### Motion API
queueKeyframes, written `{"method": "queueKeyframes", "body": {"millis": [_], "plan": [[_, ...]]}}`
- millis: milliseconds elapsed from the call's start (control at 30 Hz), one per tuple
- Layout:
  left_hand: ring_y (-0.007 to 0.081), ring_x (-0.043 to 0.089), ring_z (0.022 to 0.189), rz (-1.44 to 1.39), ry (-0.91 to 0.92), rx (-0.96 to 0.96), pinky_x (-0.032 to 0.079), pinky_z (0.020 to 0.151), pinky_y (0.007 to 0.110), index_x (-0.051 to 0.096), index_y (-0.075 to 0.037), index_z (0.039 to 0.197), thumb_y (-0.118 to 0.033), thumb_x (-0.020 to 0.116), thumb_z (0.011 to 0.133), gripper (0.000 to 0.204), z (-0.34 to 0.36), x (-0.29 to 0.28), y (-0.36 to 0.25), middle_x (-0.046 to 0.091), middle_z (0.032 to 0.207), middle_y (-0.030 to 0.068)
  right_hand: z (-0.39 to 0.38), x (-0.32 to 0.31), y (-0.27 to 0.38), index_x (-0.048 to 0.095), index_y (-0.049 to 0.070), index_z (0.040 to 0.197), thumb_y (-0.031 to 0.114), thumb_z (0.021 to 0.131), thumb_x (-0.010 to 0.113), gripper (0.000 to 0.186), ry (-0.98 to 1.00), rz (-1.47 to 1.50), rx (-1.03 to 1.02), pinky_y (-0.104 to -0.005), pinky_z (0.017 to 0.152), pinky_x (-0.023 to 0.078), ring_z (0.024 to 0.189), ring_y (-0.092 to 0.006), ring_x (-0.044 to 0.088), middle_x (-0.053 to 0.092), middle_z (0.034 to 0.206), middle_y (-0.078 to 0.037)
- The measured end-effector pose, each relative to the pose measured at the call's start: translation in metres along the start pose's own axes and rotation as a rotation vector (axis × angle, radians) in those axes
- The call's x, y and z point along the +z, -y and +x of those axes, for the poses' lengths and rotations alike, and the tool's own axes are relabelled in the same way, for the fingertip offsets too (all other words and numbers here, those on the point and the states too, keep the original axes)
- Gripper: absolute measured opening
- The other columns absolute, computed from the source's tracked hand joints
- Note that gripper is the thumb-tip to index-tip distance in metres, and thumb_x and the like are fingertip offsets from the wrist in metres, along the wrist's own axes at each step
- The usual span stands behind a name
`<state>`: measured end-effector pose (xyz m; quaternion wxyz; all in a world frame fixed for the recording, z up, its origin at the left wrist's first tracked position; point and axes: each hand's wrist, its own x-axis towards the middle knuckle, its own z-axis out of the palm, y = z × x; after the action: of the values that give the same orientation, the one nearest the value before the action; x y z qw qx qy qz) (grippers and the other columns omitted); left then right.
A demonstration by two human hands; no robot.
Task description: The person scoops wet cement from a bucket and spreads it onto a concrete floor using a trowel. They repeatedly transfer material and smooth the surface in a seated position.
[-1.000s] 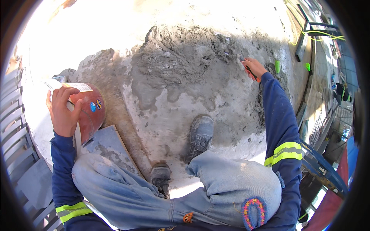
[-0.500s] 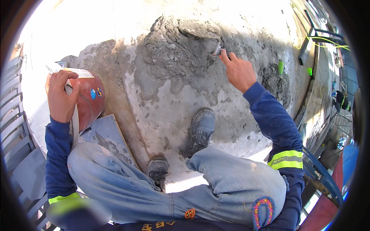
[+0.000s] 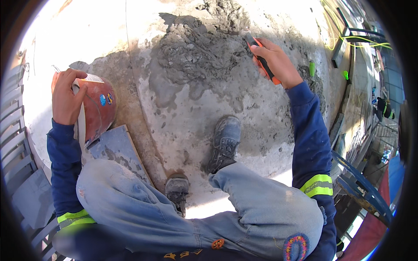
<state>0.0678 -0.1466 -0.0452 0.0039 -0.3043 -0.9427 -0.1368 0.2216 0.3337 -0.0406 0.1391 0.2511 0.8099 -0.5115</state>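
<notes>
My left hand [image 3: 68, 96] is closed over the pale rim of a reddish-brown bucket [image 3: 96, 116] with round stickers and a white label. The bucket's inside does not show. My right hand [image 3: 278, 61] grips a trowel by its orange and black handle [image 3: 266, 68]. The trowel points away from me, its blade end at the right side of a heap of wet grey mortar [image 3: 189, 54]. Glare and mortar make most of the blade hard to see. Wet, thin mortar spreads over the floor around the heap.
A grey board [image 3: 117, 148] lies between the bucket and my left knee. My boots [image 3: 225, 138] stand on the floor below the mortar. Grey slats [image 3: 15, 126] line the left edge. On the right are a green object [image 3: 312, 68], a yellow cable [image 3: 365, 40] and a blue metal frame [image 3: 361, 187].
The trowel has turned, so its orange and black handle now shows. My right hand has shifted slightly right and up. Mortar at the heap's far side has been spread outward. My left hand stays on the bucket rim.
</notes>
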Motion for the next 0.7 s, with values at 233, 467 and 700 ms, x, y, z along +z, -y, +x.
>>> {"method": "queueKeyframes", "body": {"millis": [233,467,700], "plan": [[0.0278,0.057,0.109,0.044,-0.004,0.035,0.035,0.109,0.043,0.064,-0.007,0.103,-0.005,0.067,0.079,0.024,-0.008,0.006,0.007,0.064,0.106,0.0065,-0.055,0.045,-0.111,0.055,0.001,0.114,0.024,0.097,0.054,0.028,0.101,0.055,0.259,-0.0303,0.044,0.039,0.047,-0.0107,0.049,0.054,0.071,-0.002],[0.0288,0.056,0.113,0.007,0.016,0.052,0.041,0.103,0.039,0.065,-0.006,0.107,-0.002,0.070,0.077,0.031,-0.005,0.000,0.005,0.065,0.111,0.0083,-0.162,0.058,-0.221,0.053,0.000,0.121,0.021,0.098,0.054,0.031,-0.161,0.321,0.458,-0.0287,0.043,0.040,0.047,-0.0120,0.050,0.056,0.070,-0.004],[0.0267,0.056,0.112,0.028,0.021,0.041,0.033,0.110,0.044,0.066,-0.009,0.103,-0.005,0.070,0.075,0.028,0.001,-0.001,-0.003,0.065,0.107,0.0043,-0.050,0.088,-0.205,0.052,0.000,0.107,0.020,0.096,0.054,0.022,-0.098,0.327,0.324,-0.0324,0.044,0.044,0.047,-0.0150,0.053,0.057,0.070,-0.007]]}}
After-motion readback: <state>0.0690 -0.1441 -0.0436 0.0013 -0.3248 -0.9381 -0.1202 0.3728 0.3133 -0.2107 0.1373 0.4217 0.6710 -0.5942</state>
